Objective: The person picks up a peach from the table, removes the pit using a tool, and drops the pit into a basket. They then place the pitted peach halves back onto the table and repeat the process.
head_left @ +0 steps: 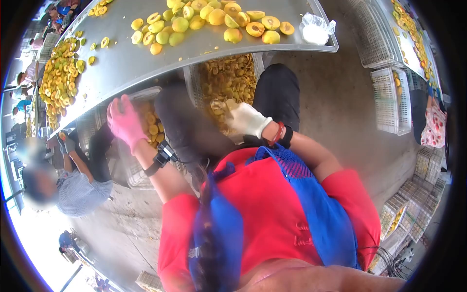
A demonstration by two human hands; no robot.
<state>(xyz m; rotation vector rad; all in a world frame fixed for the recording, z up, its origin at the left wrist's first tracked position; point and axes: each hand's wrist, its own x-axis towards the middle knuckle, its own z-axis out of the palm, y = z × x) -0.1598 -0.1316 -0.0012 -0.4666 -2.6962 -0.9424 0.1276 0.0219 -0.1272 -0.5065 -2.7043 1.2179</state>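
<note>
Between knees, a crate runs forward; left hand and right hand: grip unclear.

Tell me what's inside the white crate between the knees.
The crate holds heaped yellow-brown fruit pieces. The gloved right hand and the table hide parts of it; what lies beneath the top layer can't be seen.

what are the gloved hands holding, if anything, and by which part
It cannot be told: nothing shows clearly in the pink-gloved left hand, and blur at the white-gloved right hand hides any hold.
</note>
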